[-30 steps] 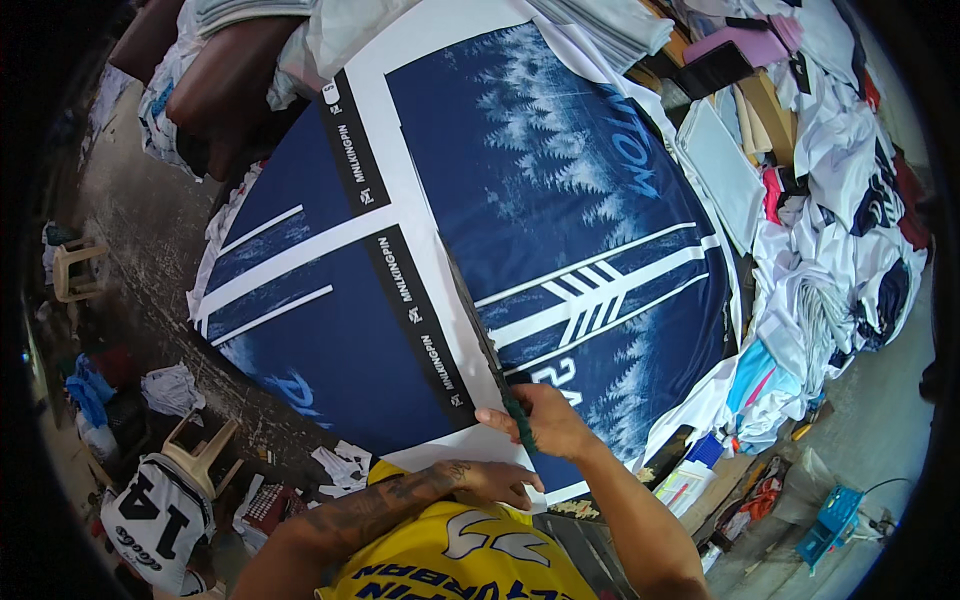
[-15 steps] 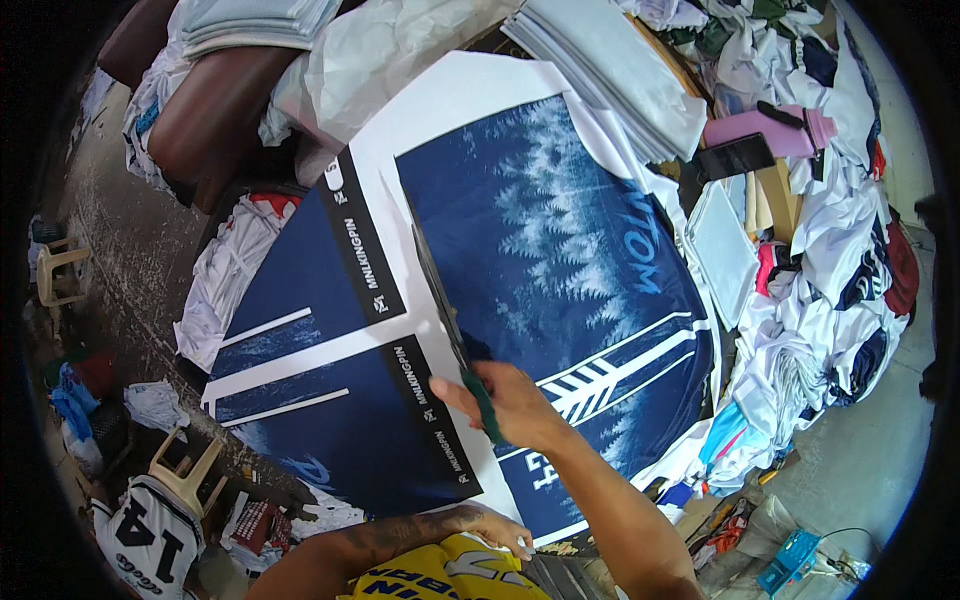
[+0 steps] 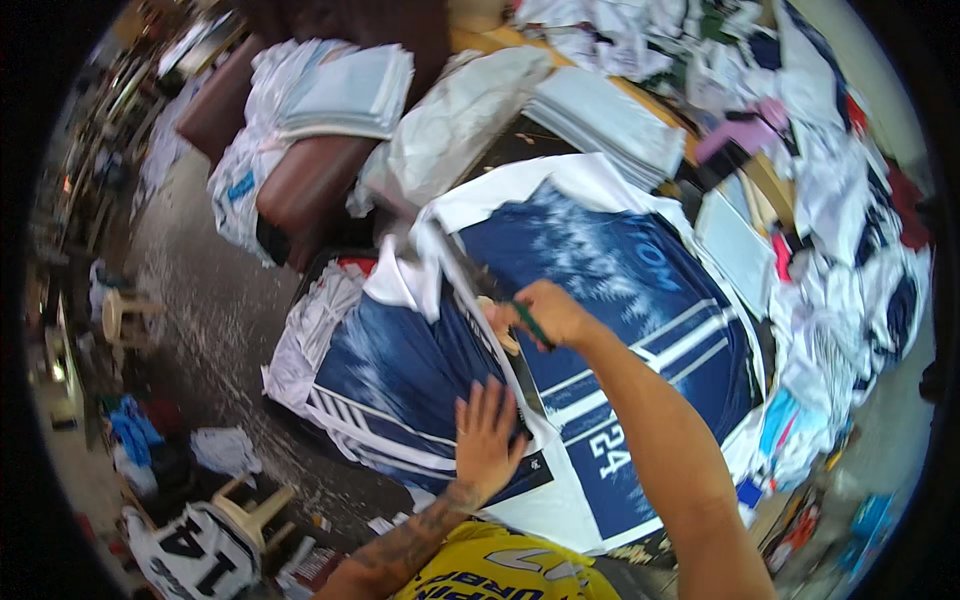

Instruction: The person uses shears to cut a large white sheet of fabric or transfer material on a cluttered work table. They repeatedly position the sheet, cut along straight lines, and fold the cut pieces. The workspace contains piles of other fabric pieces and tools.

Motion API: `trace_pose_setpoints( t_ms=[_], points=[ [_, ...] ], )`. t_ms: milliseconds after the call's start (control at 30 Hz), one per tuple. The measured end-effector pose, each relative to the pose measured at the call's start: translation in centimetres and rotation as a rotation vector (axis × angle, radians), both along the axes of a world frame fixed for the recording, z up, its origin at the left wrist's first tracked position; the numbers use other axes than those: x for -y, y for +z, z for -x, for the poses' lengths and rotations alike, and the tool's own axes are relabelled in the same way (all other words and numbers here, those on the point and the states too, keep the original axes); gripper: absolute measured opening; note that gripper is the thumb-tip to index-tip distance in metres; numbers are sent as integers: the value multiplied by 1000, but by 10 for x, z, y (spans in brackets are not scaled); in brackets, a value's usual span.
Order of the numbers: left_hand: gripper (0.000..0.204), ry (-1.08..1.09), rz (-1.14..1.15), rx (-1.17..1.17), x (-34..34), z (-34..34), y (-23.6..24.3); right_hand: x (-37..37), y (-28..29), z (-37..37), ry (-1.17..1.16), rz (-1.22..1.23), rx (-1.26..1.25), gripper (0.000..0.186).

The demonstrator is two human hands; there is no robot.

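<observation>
Scissors with dark green handles [image 3: 532, 325] are clenched in the right hand [image 3: 560, 315] in the head view, up over the slit between two sheets of printed cloth. Can't tell if the blades are apart, too blurry. Left hand [image 3: 485, 440] is palm-down, fingers spread and not gripping anything, pressing on the left navy cloth panel with white stripes [image 3: 415, 365]. The right navy cloth panel with pale tree print [image 3: 625, 285] lies mostly under the cutting arm.

For this cut, I'd keep the lower blade low, steer along the white margin rather than the navy, and smooth that rumpled left side so nothing doubled slips between the blades.

Versus half a second ago: the left hand has gone from the near edge up onto the cloth, the scissors are closer to the far end, and the left panel, flat then, is now bunched, with a white flap [image 3: 408, 282] folded up.
</observation>
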State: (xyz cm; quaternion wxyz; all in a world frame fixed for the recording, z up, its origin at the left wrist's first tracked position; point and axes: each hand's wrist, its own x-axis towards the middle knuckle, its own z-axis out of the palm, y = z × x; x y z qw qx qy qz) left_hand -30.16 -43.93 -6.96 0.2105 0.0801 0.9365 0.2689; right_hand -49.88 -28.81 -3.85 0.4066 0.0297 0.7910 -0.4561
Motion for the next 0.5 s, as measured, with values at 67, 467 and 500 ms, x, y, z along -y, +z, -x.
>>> trace_pose_setpoints(
  t_ms=[67, 467, 500],
  points=[
    [44, -237, -279, -24, 23, -48, -4, -26, 13, -63, 46, -31, -145, 67],
    [50, 857, -180, -324, 367, -22, -92, -150, 38, -403, -35, -179, 207, 84],
    [49, 1017, -260, -401, 373, -54, -68, -153, 37, -417, -45, -172, 187, 85]
  ],
)
